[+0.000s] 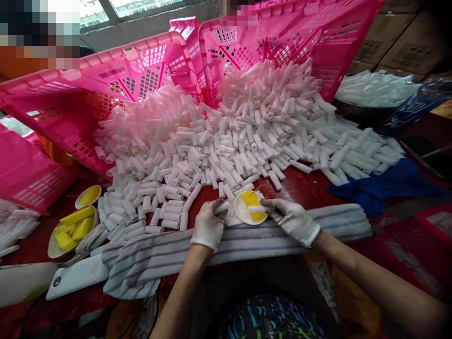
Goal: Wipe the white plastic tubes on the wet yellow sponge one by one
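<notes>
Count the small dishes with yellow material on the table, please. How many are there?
3. One small dish lies between the gloved left hand and right hand. Two lie at far left: one small, one larger below it. The white tubes may hide more.

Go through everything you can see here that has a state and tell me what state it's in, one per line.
Left hand: gloved, closed on a white tube.
Right hand: gloved, pinching a white tube over the small dish.
Small dish: upright, holding a yellow sponge.
Pink crates: tipped on their sides, tubes spilling out.
Tube pile: loose, spread across the table.
Striped towel: laid flat along the table edge.
Phone: lying face down.
</notes>
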Motion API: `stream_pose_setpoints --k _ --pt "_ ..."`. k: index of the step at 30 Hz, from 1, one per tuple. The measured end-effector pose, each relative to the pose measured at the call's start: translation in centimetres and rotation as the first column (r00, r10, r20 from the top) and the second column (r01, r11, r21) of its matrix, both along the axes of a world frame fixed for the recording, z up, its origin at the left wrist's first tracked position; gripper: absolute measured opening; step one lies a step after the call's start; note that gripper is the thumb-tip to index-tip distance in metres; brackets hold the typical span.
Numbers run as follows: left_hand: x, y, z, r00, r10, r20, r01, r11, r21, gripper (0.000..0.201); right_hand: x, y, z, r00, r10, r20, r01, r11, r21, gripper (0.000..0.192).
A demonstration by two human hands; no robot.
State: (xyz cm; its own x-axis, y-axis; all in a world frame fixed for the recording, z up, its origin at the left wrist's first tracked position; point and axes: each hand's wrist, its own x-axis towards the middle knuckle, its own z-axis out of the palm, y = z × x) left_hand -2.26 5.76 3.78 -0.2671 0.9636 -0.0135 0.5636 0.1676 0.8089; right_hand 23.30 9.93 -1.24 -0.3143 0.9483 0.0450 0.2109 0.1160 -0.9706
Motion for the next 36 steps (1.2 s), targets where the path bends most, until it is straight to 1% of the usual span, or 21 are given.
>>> stream_pose_setpoints --k 2,4,6,9,11,13,15,16,18,20,21,23,25,28,30,31,32,33,34,35,36 --pt "0.3 -0.3 0.2 0.999 0.008 0.046 -0.009 1.0 0.025 0.028 -0.1 -0.2 -0.2 1.0 0.003 0.028 -0.006 0.996 0.093 0.027" --pt "0.6 -0.6 0.4 0.997 0.008 0.083 -0.012 0.999 0.048 0.027 -0.1 -0.3 -0.1 0.998 0.02 0.056 -0.029 0.987 0.159 0.023" --pt "0.8 -0.9 0.6 0.993 -0.003 0.117 -0.005 0.998 0.064 0.026 0.0 -0.3 0.1 0.997 0.033 0.067 -0.042 0.988 0.147 0.027" --pt "1.2 -1.4 0.7 0.978 0.003 0.206 -0.015 0.998 0.056 0.026 0.0 -0.4 0.4 0.997 0.014 0.071 -0.02 0.997 0.077 0.039" --pt "1.5 -1.6 0.7 0.962 0.025 0.273 -0.033 0.999 0.023 0.027 -0.1 -0.5 0.6 0.996 0.005 0.087 -0.014 0.995 0.095 0.032" --pt "1.7 -1.7 0.9 0.947 0.049 0.316 -0.043 0.999 -0.024 0.027 -0.2 -0.7 0.9 0.993 -0.001 0.116 -0.017 0.988 0.153 0.023" --pt "1.7 -1.7 1.1 0.937 0.068 0.344 -0.046 0.996 -0.07 0.026 -0.2 -1.1 1.4 0.991 -0.027 0.134 0.0 0.981 0.196 0.02" --pt "1.7 -1.7 1.2 0.93 0.077 0.36 -0.049 0.995 -0.088 0.025 -0.2 -1.3 1.8 0.992 -0.039 0.122 0.014 0.981 0.196 0.02" --pt "1.7 -1.8 1.2 0.908 0.086 0.409 -0.044 0.993 -0.112 0.026 -0.2 -1.9 2.7 0.998 -0.06 0.031 0.056 0.99 0.133 0.021" --pt "1.9 -1.9 1.2 0.871 0.064 0.487 -0.009 0.993 -0.116 0.029 -0.2 -2.4 3.7 0.99 -0.1 -0.105 0.097 0.995 -0.029 0.028" --pt "2.2 -2.0 1.2 0.846 0.043 0.532 0.018 0.994 -0.11 0.031 -0.3 -2.6 4.3 0.979 -0.126 -0.159 0.106 0.986 -0.126 0.034" --pt "2.8 -2.3 1.3 0.794 0.002 0.608 0.074 0.992 -0.1 0.034 -0.5 -2.6 5.3 0.965 -0.165 -0.203 0.103 0.953 -0.284 0.044" --pt "3.5 -2.7 1.8 0.761 -0.019 0.648 0.111 0.989 -0.101 0.035 -0.7 -2.4 6.1 0.968 -0.159 -0.196 0.08 0.931 -0.357 0.053" --pt "4.2 -3.3 2.6 0.744 -0.025 0.668 0.161 0.977 -0.143 0.037 -0.7 -2.0 6.5 0.979 -0.136 -0.155 0.069 0.925 -0.374 0.059" --pt "4.6 -3.7 2.9 0.754 -0.064 0.653 0.231 0.958 -0.172 0.035 -0.5 -2.2 6.4 0.986 -0.116 -0.117 0.075 0.95 -0.303 0.054" --pt "4.8 -3.8 2.8 0.774 -0.096 0.626 0.26 0.95 -0.175 0.032 -0.4 -2.5 6.4 0.992 -0.086 -0.089 0.064 0.973 -0.224 0.048" --pt "5.2 -4.0 2.6 0.797 -0.132 0.589 0.289 0.94 -0.18 0.033 -0.3 -2.9 6.4 0.999 -0.031 -0.033 0.027 0.994 -0.11 0.04" --pt "5.6 -4.0 2.2 0.824 -0.163 0.542 0.308 0.933 -0.188 0.04 -0.3 -3.5 6.5 0.998 0.029 0.052 -0.031 0.999 0.039 0.031" --pt "6.1 -4.1 1.9 0.853 -0.183 0.488 0.315 0.927 -0.203 0.048 -0.4 -4.0 6.6 0.985 0.07 0.157 -0.101 0.974 0.202 0.026" --pt "6.8 -4.1 1.5 0.882 -0.186 0.434 0.304 0.927 -0.22 0.055 -0.6 -4.6 6.7 0.963 0.074 0.261 -0.167 0.919 0.356 0.026" --pt "7.5 -4.2 1.2 0.907 -0.178 0.383 0.283 0.929 -0.239 0.057 -0.9 -5.2 7.0 0.941 0.037 0.338 -0.205 0.854 0.478 0.028"
